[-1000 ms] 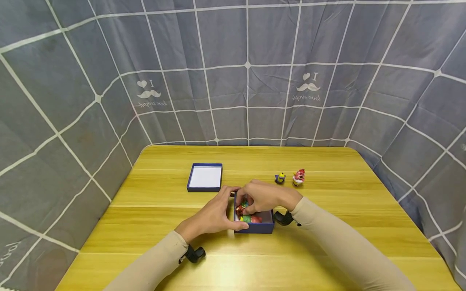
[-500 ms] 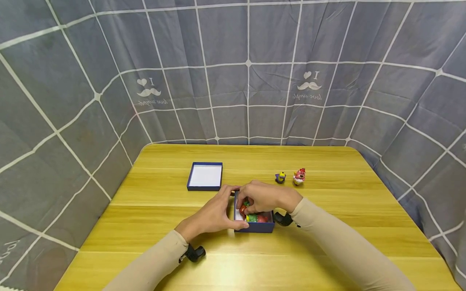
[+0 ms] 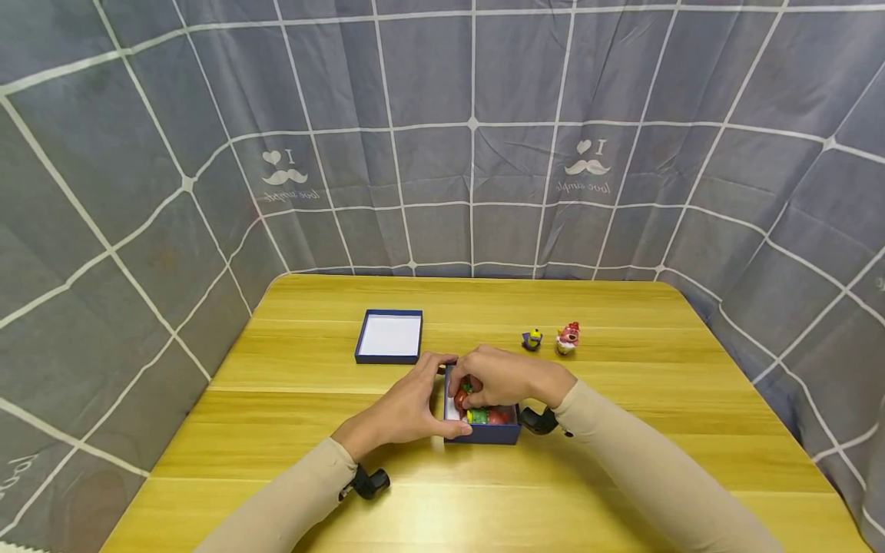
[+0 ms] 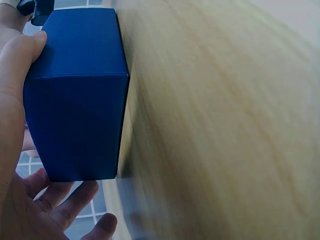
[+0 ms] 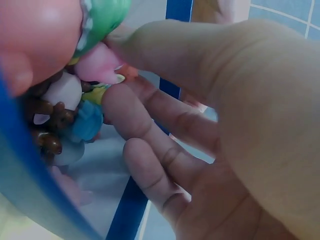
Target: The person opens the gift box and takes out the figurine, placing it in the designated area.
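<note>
Deep blue walls are enclosing a cluster of toys: the open box (image 3: 484,435) is sitting on the wooden table (image 3: 311,399), and the left hand (image 3: 408,403) is bracing it, thumb on the near wall, fingers at the far side. Inside, the right hand (image 3: 508,376) is pinching what looks like a small red figure (image 3: 461,399) between thumb and forefinger, its other fingers lying loose. A green-and-red figure (image 3: 487,416) is lying close by the thumb, and a blue piece (image 5: 87,121) is crowding in with others. I'm thinking that tightness is the danger: one toy could snag its neighbour, or a smooth one could slip the fingertips. Should the left hand be easing off, a sideways push could be sliding the box.
</note>
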`<state>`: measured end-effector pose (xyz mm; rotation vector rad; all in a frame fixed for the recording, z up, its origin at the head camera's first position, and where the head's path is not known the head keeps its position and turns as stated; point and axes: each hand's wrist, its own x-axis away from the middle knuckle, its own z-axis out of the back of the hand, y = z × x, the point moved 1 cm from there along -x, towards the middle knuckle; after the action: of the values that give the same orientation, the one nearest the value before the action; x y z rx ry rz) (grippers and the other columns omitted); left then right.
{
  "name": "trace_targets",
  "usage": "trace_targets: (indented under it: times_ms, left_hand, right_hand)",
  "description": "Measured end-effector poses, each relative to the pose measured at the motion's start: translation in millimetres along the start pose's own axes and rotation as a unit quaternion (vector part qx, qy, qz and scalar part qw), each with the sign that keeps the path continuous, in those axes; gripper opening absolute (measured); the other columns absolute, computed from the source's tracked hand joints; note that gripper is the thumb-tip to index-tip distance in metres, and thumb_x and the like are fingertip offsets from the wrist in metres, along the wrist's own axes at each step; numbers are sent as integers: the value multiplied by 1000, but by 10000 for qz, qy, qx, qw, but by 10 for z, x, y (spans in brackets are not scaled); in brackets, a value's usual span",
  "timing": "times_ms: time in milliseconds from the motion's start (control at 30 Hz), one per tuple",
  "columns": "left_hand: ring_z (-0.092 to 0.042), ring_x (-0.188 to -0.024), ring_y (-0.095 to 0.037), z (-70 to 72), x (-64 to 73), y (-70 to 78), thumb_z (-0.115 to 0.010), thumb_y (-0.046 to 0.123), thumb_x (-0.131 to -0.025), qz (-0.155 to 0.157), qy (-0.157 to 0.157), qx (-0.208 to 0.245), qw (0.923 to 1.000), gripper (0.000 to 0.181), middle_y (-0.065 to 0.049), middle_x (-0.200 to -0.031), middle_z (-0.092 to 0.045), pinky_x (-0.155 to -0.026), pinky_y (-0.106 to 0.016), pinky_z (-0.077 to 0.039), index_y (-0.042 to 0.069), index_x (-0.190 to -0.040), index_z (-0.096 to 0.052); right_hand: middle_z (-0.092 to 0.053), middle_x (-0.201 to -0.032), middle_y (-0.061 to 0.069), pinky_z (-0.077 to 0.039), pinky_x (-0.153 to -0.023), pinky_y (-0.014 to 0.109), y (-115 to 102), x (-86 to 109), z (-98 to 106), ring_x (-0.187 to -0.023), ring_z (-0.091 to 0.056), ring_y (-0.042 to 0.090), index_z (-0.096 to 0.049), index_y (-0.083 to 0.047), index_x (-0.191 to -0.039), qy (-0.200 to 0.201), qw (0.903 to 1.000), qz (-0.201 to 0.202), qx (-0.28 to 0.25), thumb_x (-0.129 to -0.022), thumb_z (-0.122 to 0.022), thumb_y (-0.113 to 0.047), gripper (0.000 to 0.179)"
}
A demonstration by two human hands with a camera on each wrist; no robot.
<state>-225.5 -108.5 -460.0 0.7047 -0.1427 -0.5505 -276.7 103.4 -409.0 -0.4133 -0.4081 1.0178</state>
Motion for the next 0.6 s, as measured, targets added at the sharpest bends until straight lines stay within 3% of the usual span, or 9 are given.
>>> trace_targets:
  times_ms: [200,600]
  left_hand:
    - [-57,-134,-16,16,11,12,-82,78,-77,53,33,16,10000,115,0,-157,-42,-114,-41,-50,23,-165,-30]
    - [-58,-128,-14,4,-6,39,-83,75,-78,35,-23,0,10000,113,1,-156,-42,-112,-41,-51,24,-164,-30]
  right_hand:
    - [-72,-97,-9,-51,-65,21,25,21,3,-69,-60,7,-78,-12,-118,171,9996,108,-205,-101,-74,-13,17]
    - [-73,-116,-6,-57,-74,23,97,112,2,-81,-65,5,-77,-17,-122,510,9977,207,-389,-102,-73,-17,21]
